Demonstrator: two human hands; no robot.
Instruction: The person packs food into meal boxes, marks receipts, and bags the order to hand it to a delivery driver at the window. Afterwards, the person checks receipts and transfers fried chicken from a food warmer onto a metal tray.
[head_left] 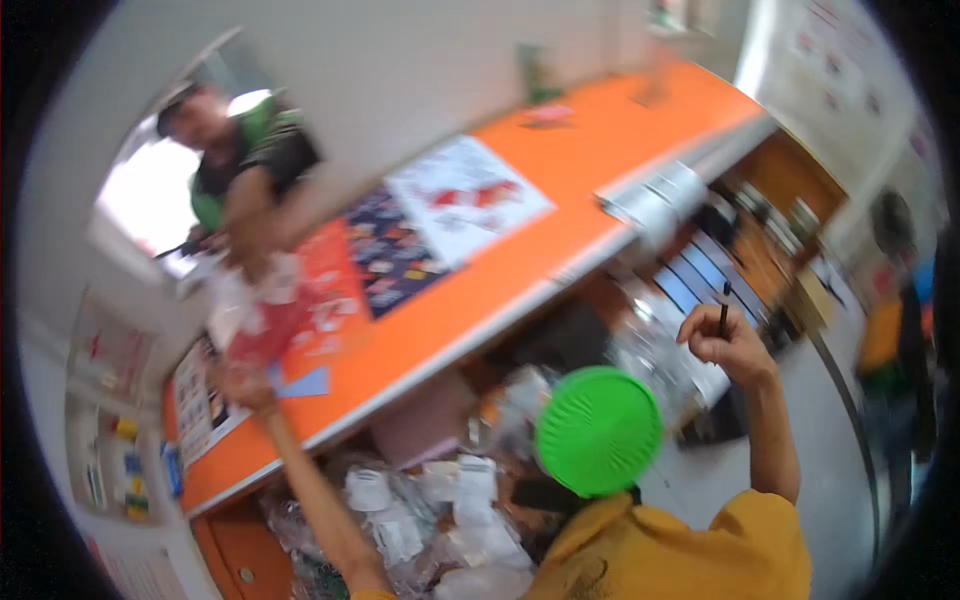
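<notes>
A printed sheet (196, 405) lies on the orange worktop (400, 345), just to the left of the left hand (245, 388). That hand, blurred, is at the lower edge of a red-and-white plastic bag (262, 325); whether its fingers are closed on the bag I cannot tell. Above the bag, a co-worker's hand (262, 262) reaches down to its top. Just right of the left hand lies a blue paper (305, 383), and farther right a dark poster (385, 255). A ribbed green disc (600, 430) sits between both hands, nearer the right hand (730, 345), which grips a black pen (726, 292) pointing up
</notes>
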